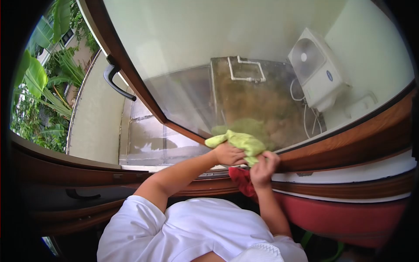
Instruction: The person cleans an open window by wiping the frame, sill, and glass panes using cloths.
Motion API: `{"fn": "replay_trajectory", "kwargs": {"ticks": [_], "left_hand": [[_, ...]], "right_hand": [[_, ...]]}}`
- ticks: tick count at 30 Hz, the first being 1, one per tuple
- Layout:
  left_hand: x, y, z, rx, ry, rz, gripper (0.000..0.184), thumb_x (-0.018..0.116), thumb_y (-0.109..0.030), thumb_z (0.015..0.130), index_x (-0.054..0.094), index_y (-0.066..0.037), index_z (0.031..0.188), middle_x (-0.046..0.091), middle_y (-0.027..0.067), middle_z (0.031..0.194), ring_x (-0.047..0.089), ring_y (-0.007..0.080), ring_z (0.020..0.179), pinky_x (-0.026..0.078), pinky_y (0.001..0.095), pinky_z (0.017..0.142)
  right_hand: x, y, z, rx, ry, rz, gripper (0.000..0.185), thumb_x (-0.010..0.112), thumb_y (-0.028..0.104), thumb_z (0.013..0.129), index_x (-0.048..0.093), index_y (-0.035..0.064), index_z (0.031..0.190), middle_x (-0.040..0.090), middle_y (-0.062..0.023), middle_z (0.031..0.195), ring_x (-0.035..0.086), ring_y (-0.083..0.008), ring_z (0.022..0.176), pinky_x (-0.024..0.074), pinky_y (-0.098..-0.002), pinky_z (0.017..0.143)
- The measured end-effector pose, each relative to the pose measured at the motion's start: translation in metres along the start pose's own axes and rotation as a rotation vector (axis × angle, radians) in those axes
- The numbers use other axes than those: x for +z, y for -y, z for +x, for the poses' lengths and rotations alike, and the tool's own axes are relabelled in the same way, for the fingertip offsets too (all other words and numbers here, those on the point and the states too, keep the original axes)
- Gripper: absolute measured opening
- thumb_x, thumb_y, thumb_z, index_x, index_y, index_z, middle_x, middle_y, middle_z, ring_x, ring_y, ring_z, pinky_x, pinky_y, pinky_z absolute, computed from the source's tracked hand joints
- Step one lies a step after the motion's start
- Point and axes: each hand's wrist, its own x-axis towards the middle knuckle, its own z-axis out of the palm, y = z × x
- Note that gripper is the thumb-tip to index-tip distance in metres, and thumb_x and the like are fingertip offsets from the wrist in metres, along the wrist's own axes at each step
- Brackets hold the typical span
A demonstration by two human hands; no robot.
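Observation:
A yellow-green cleaning cloth (242, 140) lies bunched against the lower part of a glass pane (174, 52) in a brown window frame (144, 98). My left hand (228, 154) grips the cloth from its left side, fingers curled against it. On the other side, my right hand (263, 169) pinches the lower right end of the cloth, its fingers closed and slightly blurred. Just below and left of my right hand is a red cloth (242, 180); whether that hand also touches it I cannot tell. A faint green reflection of the cloth shows in the glass.
A black window handle (118, 81) sticks out from the frame at left. Beyond the glass are an air-conditioner unit (316, 70) and white pipes (246, 79). A wet tiled ledge (150, 135) and plants lie outside. Red upholstery (340, 218) is at lower right.

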Motion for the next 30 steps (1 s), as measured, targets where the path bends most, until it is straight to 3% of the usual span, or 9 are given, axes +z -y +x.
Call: {"fn": "replay_trajectory", "kwargs": {"ticks": [3,5,11,14,16,19,20,25,30], "left_hand": [[-0.048,-0.013,0.089,0.203,-0.3,0.211,0.037,0.059,-0.037,0.083,0.063,-0.014,0.111,0.06,0.0045,0.116,0.054,0.02,0.112,0.042,0.0409,0.095],[-0.097,-0.028,0.16,0.09,-0.389,0.001,0.04,0.054,-0.04,0.084,0.059,-0.02,0.119,0.042,0.0011,0.142,0.04,0.021,0.129,0.016,0.0537,0.107],[-0.178,-0.046,0.255,0.228,-0.711,0.034,0.037,0.049,-0.028,0.079,0.06,-0.01,0.11,0.047,0.0064,0.136,0.045,0.0245,0.124,0.011,0.0565,0.113],[-0.144,-0.029,0.209,0.281,-0.524,0.028,0.044,0.041,-0.026,0.086,0.052,-0.01,0.126,0.042,0.0072,0.141,0.029,0.0273,0.136,0.007,0.0554,0.113],[-0.075,-0.017,0.157,0.161,-0.062,-0.419,0.047,0.04,-0.026,0.09,0.045,-0.014,0.135,0.039,0.006,0.143,0.022,0.0294,0.139,0.008,0.0552,0.112],[-0.025,-0.002,0.085,0.125,0.047,-0.452,0.048,0.049,-0.031,0.084,0.051,-0.01,0.127,0.05,0.0134,0.132,0.04,0.0319,0.128,0.026,0.0477,0.107],[-0.025,-0.002,0.077,0.134,-0.078,-0.322,0.044,0.054,-0.032,0.08,0.058,-0.008,0.116,0.06,0.0135,0.114,0.058,0.0314,0.101,0.047,0.0426,0.083],[0.105,0.013,-0.071,0.147,0.321,-0.031,0.045,0.049,-0.029,0.083,0.054,-0.006,0.122,0.058,0.0125,0.122,0.053,0.0301,0.114,0.039,0.0399,0.1],[0.079,0.006,-0.071,0.007,0.484,-0.142,0.045,0.048,-0.031,0.088,0.053,-0.006,0.125,0.058,0.0095,0.122,0.051,0.0236,0.117,0.029,0.0387,0.109]], "right_hand": [[-0.07,0.02,0.055,-0.117,-0.209,-0.16,0.029,0.047,-0.006,0.07,0.064,0.0021,0.091,0.048,-0.013,0.097,0.049,-0.0292,0.09,0.0415,-0.0416,0.08],[-0.111,0.029,0.091,-0.259,-0.433,-0.348,0.025,0.043,-0.004,0.082,0.059,-0.0021,0.102,0.046,-0.0161,0.101,0.05,-0.0262,0.088,0.0452,-0.0381,0.078],[-0.123,0.068,0.167,-0.079,-0.455,-0.476,0.051,0.04,0.022,0.096,0.034,-0.0082,0.136,0.027,-0.0292,0.14,0.032,-0.0399,0.128,0.0277,-0.048,0.105],[-0.072,0.044,0.126,-0.076,-0.431,-0.526,0.059,0.036,0.027,0.094,0.025,-0.0083,0.14,0.021,-0.0324,0.142,0.026,-0.0449,0.129,0.0206,-0.0524,0.106],[-0.028,0.025,0.076,-0.067,-0.406,-0.463,0.064,0.037,0.03,0.092,0.024,-0.0125,0.138,0.017,-0.0333,0.143,0.02,-0.0515,0.127,0.0176,-0.0605,0.103],[0.035,0.0,-0.025,0.007,-0.161,-0.421,0.07,0.041,0.035,0.09,0.018,-0.0094,0.139,0.008,-0.0322,0.143,0.021,-0.056,0.123,0.0195,-0.0631,0.101],[0.051,-0.005,-0.054,0.029,-0.066,-0.364,0.065,0.042,0.035,0.09,0.026,-0.0093,0.135,0.014,-0.0321,0.14,0.022,-0.0568,0.122,0.0217,-0.0641,0.1],[0.101,-0.01,-0.166,0.262,0.474,-0.157,0.071,0.053,0.03,0.088,0.02,-0.006,0.14,0.02,-0.0355,0.138,0.032,-0.0549,0.121,0.032,-0.0555,0.1],[0.088,-0.002,-0.159,0.482,0.675,0.084,0.07,0.055,0.02,0.087,0.019,-0.0083,0.14,0.018,-0.0366,0.138,0.035,-0.053,0.119,0.0347,-0.0506,0.1]]}}
